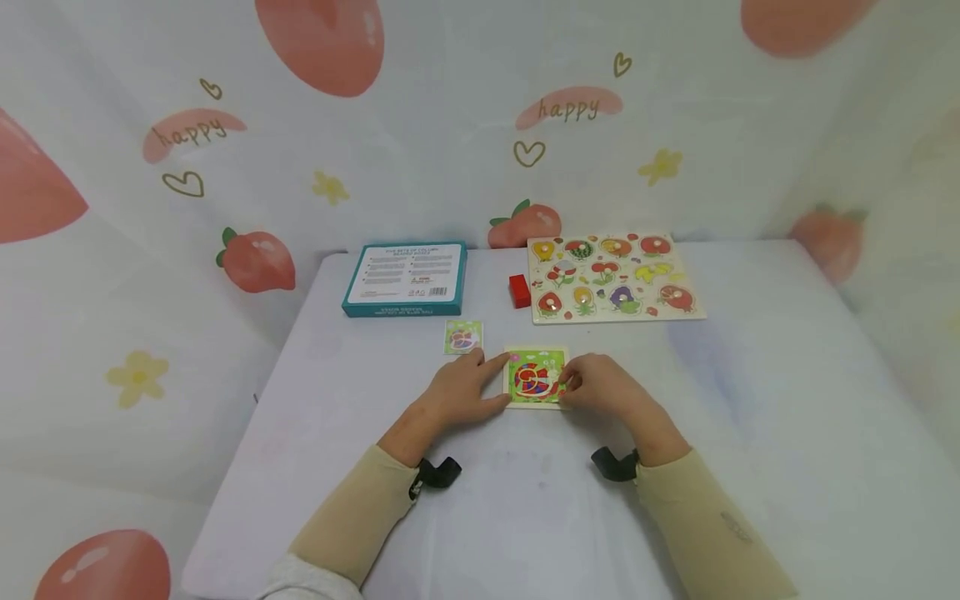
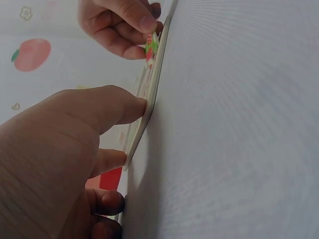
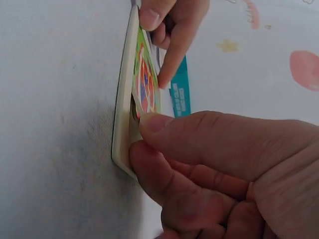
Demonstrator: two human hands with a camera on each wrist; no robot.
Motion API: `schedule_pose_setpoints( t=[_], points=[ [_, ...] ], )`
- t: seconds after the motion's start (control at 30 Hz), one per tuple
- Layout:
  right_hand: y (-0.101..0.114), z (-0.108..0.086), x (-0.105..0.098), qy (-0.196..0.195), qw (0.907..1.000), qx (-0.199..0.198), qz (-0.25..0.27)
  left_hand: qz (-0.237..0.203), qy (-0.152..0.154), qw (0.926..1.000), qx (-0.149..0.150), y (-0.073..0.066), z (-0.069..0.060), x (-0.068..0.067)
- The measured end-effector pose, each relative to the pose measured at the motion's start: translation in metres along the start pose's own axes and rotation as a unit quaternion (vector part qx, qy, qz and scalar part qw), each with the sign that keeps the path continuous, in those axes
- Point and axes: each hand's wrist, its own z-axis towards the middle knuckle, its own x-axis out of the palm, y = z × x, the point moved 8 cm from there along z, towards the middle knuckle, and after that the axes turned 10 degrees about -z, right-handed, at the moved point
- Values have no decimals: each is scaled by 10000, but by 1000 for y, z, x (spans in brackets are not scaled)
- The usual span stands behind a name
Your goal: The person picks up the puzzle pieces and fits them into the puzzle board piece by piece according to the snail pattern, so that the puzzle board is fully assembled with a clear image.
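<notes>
A small square wooden puzzle [image 1: 536, 406] with a colourful snail picture on green lies flat on the table, between both hands. My left hand [image 1: 457, 392] has thumb and index finger spread, their tips touching the left part of the wooden frame; its other fingers lie near a picture card [image 1: 462, 335] with a similar snail. My right hand [image 1: 606, 385] pinches a puzzle piece [image 2: 151, 47] between thumb and index finger at the frame's right side. That piece is tilted up, leaving a gap above the tray [image 3: 118, 129]. The fingers hide part of it.
A teal-edged box [image 1: 405, 279] lies at the back left. Beside the fruit peg puzzle board [image 1: 615, 279] at the back right is a red block [image 1: 520, 291]. A patterned cloth [image 1: 442, 125] hangs behind the white table [image 1: 510, 517].
</notes>
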Motion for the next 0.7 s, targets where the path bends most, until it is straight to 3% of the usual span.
schedule_pose_setpoints(
  t=[0.33,0.7],
  points=[
    [-7,-5,3,26,9995,308,-82,66,12,9999,124,-5,1,5],
    [9,-4,5,-316,9975,-58,-622,-47,49,10000,-34,-3,-2,-1]
  ],
)
